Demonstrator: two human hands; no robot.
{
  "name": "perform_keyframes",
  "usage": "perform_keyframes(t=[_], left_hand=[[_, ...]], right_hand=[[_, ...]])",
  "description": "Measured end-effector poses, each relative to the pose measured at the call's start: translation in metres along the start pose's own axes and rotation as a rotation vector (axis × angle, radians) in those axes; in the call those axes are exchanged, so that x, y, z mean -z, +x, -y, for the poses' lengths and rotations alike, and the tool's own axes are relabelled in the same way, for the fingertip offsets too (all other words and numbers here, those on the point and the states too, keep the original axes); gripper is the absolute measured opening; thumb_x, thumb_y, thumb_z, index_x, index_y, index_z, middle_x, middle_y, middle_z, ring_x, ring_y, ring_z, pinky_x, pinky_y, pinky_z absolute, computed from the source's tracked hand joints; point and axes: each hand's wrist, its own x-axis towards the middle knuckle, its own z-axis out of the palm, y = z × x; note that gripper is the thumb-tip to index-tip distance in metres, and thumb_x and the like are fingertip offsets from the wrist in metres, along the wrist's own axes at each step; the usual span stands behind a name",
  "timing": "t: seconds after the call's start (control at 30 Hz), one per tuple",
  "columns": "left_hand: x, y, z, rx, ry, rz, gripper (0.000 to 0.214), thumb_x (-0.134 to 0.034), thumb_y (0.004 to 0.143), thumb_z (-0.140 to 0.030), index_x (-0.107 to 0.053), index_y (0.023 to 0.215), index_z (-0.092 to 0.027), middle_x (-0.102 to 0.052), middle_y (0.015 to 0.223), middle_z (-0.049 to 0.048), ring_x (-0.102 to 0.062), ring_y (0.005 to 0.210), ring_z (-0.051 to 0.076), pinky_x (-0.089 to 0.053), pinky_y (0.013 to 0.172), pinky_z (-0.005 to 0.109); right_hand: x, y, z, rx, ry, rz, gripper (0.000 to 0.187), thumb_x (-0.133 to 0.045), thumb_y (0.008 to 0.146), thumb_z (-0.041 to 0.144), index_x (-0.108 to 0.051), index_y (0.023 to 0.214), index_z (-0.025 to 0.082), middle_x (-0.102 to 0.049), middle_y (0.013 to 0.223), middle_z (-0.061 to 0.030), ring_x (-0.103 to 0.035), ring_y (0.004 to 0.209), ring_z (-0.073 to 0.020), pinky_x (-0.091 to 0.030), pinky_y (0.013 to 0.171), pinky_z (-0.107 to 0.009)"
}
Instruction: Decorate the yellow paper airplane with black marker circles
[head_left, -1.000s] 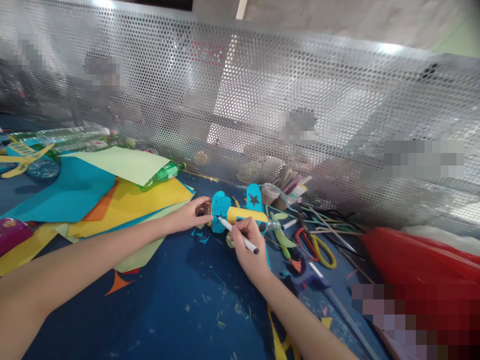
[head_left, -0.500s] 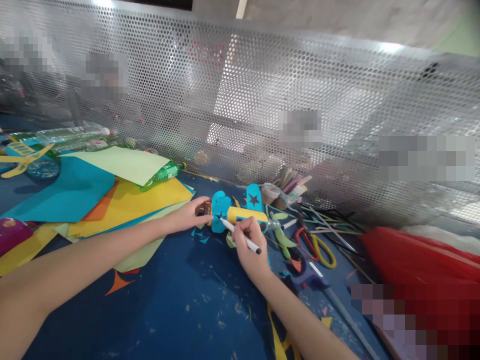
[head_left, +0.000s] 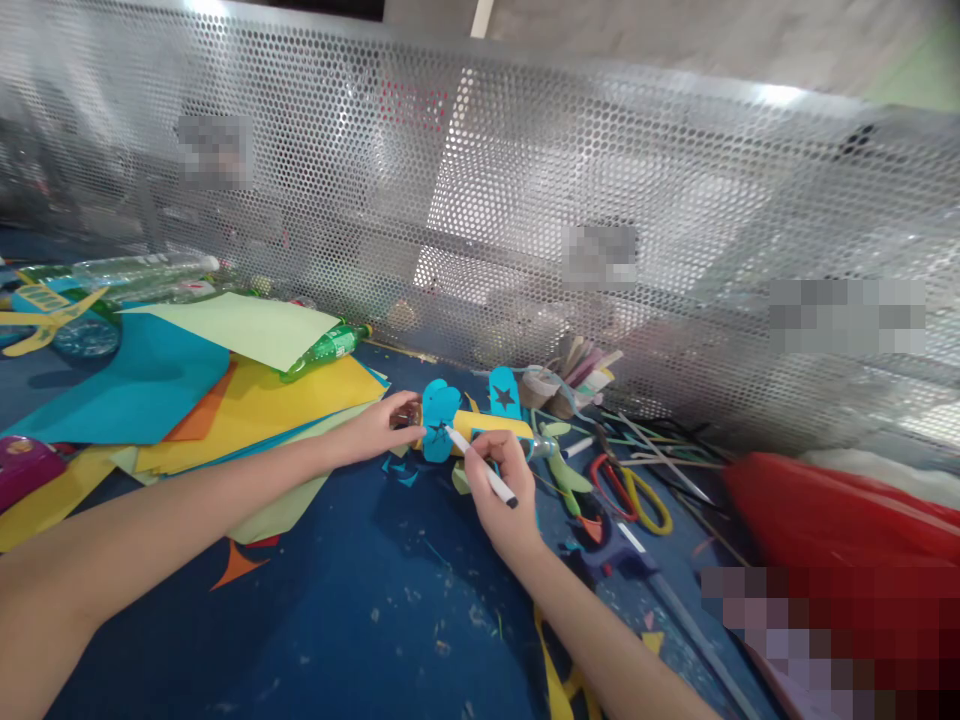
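Observation:
My right hand (head_left: 501,497) is closed round a white marker pen (head_left: 480,465) whose tip touches the blue paper tail (head_left: 437,415) of a small paper aeroplane. The aeroplane has a yellow body (head_left: 491,425) and a blue fin with a black star (head_left: 505,395). My left hand (head_left: 379,430) pinches the aeroplane's left end, fingers together at the blue tail. Both forearms reach in from the lower left and lower right over the dark blue table (head_left: 360,600).
Coloured paper sheets (head_left: 225,400) lie stacked at the left with a green plastic bottle (head_left: 326,347) on them. Red-and-yellow scissors (head_left: 634,495), sticks and paper scraps lie to the right. A red cloth (head_left: 832,520) fills the right edge. A perforated metal screen (head_left: 525,200) closes the back.
The pen tip has shifted slightly up and right along the blue tail. The aeroplane has tilted a little. My left hand has kept its place.

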Motion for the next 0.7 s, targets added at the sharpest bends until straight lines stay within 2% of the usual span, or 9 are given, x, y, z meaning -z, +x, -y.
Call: perform_keyframes(t=[0.2,0.4,0.7], left_hand=[[0.0003,0.0001,0.0011,0.014,0.017,-0.011,0.047,-0.067,0.081,-0.035,-0.051,0.122,-0.017,-0.062,0.120,0.0110,-0.062,0.107,0.023,-0.048,0.096,0.041],[0.0015,-0.0001,0.0013,0.006,0.030,0.002,0.047,-0.066,0.082,-0.035,-0.050,0.123,-0.018,-0.062,0.119,0.0102,-0.062,0.106,0.022,-0.049,0.096,0.040],[0.0017,-0.0002,0.0017,0.007,0.034,0.012,0.048,-0.066,0.082,-0.036,-0.050,0.123,-0.017,-0.062,0.121,0.0107,-0.062,0.106,0.022,-0.049,0.095,0.038]], right_hand=[[-0.0004,-0.0005,0.0020,-0.023,-0.051,-0.037,0.017,-0.053,0.082,0.019,-0.042,0.070,0.023,-0.039,0.056,0.0074,-0.038,0.048,-0.0093,-0.033,0.047,-0.023],[-0.0021,0.0001,0.0007,-0.088,-0.025,-0.030,0.017,-0.052,0.083,0.021,-0.042,0.070,0.023,-0.043,0.055,0.0076,-0.039,0.047,-0.0096,-0.034,0.046,-0.022],[-0.0015,0.0004,0.0015,-0.093,-0.023,-0.016,0.018,-0.052,0.083,0.021,-0.041,0.069,0.023,-0.043,0.055,0.0074,-0.040,0.047,-0.0096,-0.033,0.046,-0.023]])
